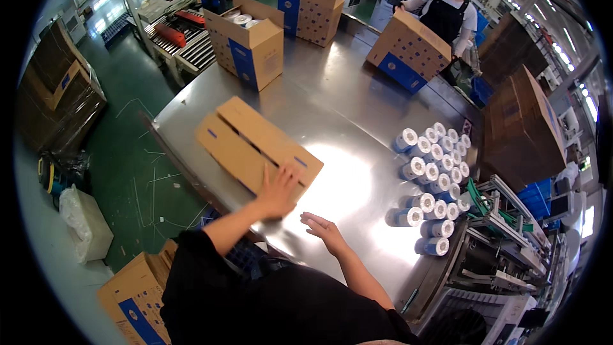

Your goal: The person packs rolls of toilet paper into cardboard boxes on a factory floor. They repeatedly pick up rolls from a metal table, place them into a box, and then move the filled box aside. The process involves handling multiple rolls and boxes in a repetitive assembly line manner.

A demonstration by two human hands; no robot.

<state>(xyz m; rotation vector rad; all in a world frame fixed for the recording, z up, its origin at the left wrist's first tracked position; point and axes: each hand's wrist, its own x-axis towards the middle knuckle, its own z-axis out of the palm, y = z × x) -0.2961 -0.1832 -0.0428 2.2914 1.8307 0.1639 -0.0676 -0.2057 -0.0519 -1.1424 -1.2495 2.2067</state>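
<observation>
Brown rectangular cardboard box (241, 153) has flaps folded over, seam gapping, under the left hand's (279, 193) spread fingers; right hand (327, 231) empty, fingers together; white-and-blue cylinders (440, 183) unboxed.

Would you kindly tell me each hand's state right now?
Left hand: open, on top of the cardboard box.
Right hand: open, empty, over the metal table.

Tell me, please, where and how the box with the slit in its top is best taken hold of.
The box is probably best held by its two long sides: left grip from the left, right grip from the right. It lies flat, its long edges look parallel, and the slit splits its top, so the top likely holds less well.
</observation>
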